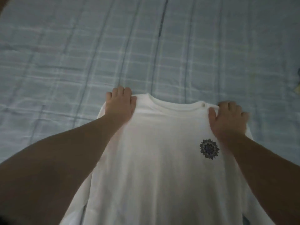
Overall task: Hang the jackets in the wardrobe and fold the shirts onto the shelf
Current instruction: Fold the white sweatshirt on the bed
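On the bed [81,54], whose soft pale blue quilt shows a checked pattern and long stitched seams, a white shirt [162,168] is spread front up. Its cloth is smooth knit, and its round ribbed collar [175,107] points away from the person. A dark, star-shaped emblem [209,148] marks the chest. With bare forearms extended, the left hand [120,106] and right hand [228,119] each grip one shoulder of the shirt: fingers [121,91] curled over the top edge, thumb on the front cloth.

White T-shirt [162,168] is showing as soft, matt cloth. Checked bedspread [113,46] is presenting as matt woven fabric, lightly creased.
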Demonstrator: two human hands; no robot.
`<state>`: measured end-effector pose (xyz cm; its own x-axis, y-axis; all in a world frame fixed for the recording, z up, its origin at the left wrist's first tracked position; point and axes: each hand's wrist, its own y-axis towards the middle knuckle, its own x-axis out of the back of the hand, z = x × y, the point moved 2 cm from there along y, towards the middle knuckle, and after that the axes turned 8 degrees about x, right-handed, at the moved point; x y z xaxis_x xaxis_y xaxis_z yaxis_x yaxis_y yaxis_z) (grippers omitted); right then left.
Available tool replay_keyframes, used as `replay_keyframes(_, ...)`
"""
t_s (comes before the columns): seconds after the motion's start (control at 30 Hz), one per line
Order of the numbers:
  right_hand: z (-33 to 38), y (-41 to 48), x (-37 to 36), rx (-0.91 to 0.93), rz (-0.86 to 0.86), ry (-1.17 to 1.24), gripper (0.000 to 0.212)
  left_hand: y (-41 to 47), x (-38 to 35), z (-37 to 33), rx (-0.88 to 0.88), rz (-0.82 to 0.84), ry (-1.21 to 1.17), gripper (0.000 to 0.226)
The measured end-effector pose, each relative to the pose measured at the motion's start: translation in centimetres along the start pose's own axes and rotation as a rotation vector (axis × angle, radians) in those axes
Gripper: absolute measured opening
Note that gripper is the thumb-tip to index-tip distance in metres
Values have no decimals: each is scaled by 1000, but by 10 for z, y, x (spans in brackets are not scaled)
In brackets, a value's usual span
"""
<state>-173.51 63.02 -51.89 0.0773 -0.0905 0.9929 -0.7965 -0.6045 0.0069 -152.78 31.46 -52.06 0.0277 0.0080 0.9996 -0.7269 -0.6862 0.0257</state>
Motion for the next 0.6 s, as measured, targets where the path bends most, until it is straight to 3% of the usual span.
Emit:
replay_keyframes(0.27,-7,0,-38,-34,-208,63,46,4,-41,13,48,-171,-181,35)
replay_keyframes(0.5,-1,2,-2,-28,-20,60,50,-1,-8,0,59,-49,-123,35)
replay_keyframes(0.6,4,-6,24,0,-30,116,51,-9,20,-10,-5,-119,-186,42)
